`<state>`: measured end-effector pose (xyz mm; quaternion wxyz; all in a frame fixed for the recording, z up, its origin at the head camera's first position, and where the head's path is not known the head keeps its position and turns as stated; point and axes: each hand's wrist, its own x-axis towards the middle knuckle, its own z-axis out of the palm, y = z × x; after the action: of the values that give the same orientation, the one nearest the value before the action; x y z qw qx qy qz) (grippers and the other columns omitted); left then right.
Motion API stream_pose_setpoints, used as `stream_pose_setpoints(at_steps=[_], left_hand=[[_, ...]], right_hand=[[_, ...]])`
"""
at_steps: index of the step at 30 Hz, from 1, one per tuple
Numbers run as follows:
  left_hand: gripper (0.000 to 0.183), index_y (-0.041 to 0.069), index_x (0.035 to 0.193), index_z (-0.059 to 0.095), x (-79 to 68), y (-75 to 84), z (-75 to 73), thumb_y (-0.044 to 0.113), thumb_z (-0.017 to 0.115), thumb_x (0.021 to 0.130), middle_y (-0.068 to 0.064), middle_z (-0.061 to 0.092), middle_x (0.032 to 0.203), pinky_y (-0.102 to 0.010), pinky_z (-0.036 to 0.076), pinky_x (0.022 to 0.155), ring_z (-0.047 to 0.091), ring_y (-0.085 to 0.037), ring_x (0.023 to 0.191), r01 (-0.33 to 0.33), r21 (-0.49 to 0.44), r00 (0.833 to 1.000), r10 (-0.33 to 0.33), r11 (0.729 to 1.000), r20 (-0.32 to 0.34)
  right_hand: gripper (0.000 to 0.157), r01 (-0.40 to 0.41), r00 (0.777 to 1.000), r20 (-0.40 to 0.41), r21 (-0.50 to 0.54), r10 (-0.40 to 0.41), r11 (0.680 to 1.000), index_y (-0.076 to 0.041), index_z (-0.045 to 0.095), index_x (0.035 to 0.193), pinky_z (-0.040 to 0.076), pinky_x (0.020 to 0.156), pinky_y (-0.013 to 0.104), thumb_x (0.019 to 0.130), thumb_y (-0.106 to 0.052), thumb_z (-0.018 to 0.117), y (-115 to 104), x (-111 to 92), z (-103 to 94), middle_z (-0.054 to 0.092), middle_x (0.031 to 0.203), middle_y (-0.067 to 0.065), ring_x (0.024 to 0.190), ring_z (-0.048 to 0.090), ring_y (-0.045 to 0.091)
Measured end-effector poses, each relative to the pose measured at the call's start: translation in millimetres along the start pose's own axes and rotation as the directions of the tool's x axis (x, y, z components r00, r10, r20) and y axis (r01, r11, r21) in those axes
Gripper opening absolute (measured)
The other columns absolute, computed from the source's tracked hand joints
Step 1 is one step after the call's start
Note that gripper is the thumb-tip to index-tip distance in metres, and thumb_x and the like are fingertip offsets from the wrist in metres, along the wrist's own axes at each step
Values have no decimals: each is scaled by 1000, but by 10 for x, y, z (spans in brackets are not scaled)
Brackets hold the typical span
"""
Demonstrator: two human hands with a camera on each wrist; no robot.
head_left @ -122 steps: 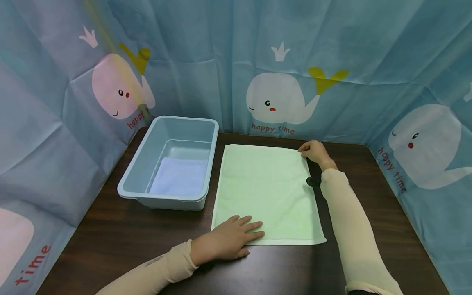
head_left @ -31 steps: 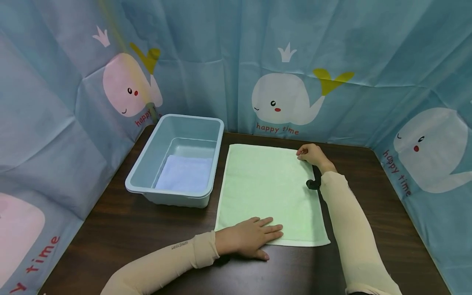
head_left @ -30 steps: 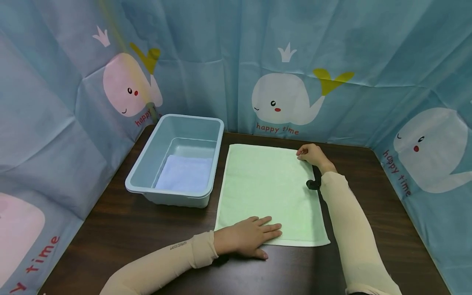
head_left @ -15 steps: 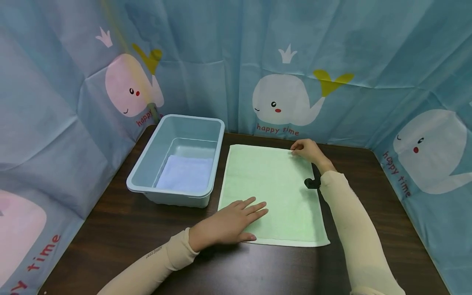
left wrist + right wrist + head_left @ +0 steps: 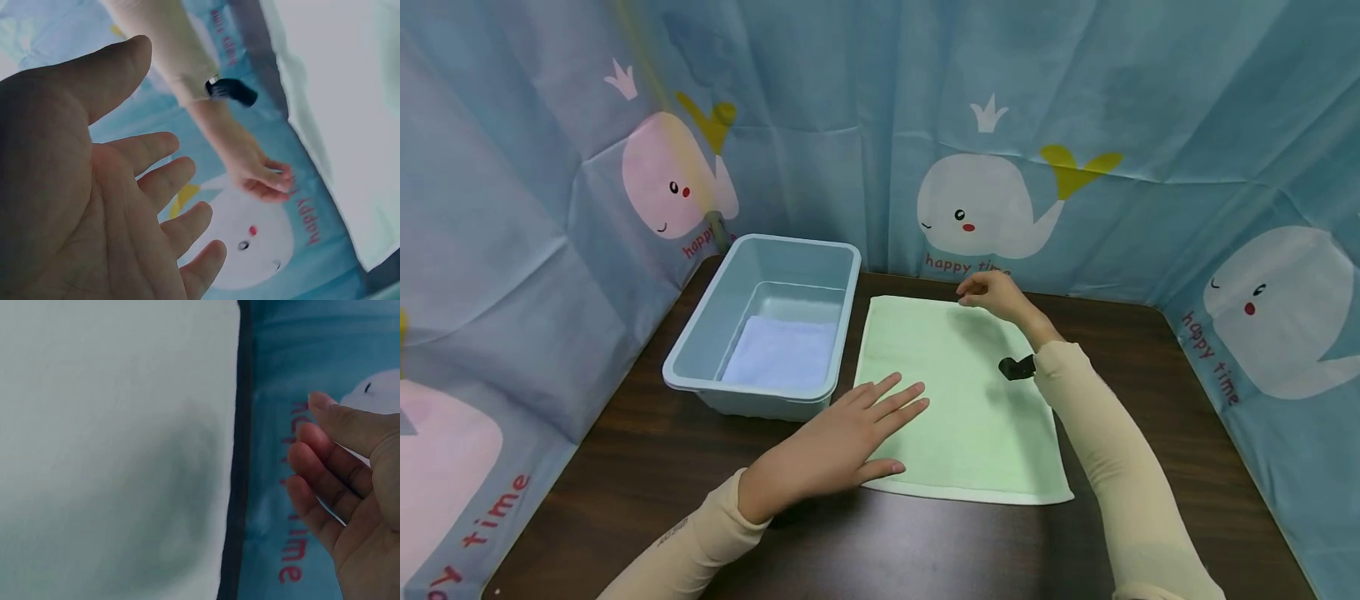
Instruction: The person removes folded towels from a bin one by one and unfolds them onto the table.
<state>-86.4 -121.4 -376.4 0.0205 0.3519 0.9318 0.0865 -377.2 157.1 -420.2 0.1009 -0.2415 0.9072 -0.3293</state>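
A pale green towel (image 5: 958,417) with white edges lies flat on the table. Over its left near part hovers my left hand (image 5: 831,446), fingers straight and spread; the left wrist view has its bare palm (image 5: 94,206) facing the camera. My right hand (image 5: 996,297) is raised over the towel's far edge, its shadow falling on the cloth. In the right wrist view this hand's fingers (image 5: 315,462) are loosely bent, with a gap to the thumb and nothing between them. A folded lavender cloth (image 5: 782,354) lies inside the light blue plastic basin (image 5: 767,406), left of the towel.
The dark wooden table (image 5: 910,550) is enclosed by a blue curtain (image 5: 820,183) printed with whales, close behind the basin and towel. A small black device (image 5: 1017,367) sticks out from the right sleeve's cuff over the towel.
My left hand has come off the towel's near edge and moved left and upward. My right hand has left the far right corner, moving left along the far edge. The towel stays flat.
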Motion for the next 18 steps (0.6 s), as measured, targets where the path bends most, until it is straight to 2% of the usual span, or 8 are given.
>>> stream_pose_setpoints(at_steps=[4,8,13,18], left_hand=[[80,25,160,18,-98,-77,-116,50,59,96,5,17,168,-51,28,123,16,-25,156,31,-30,997,-33,999,-75],[78,23,159,21,-217,-216,-178,47,59,96,4,19,167,-53,27,122,15,-27,156,110,-49,983,-115,993,-141],[77,22,160,20,-390,-430,-211,44,59,97,2,17,168,-57,22,123,13,-30,156,232,-70,954,-241,970,-175],[75,21,160,20,-565,-636,-264,40,58,98,-2,17,168,-61,16,122,11,-35,156,334,-79,916,-344,939,-206]], right_hand=[[21,33,999,-2,45,-33,998,-10,70,113,55,88,42,93,-20,69,-229,100,52,70,109,12,98,65,26],[22,73,997,3,102,-74,992,-11,70,112,55,89,45,92,-19,71,-485,197,116,70,109,12,97,66,25],[23,144,989,11,130,-147,981,-12,71,112,55,89,40,91,-20,72,-813,344,194,70,107,9,95,66,22],[23,218,974,26,136,-224,966,-15,72,112,53,88,34,91,-24,73,-1145,490,248,71,106,4,95,66,17]])
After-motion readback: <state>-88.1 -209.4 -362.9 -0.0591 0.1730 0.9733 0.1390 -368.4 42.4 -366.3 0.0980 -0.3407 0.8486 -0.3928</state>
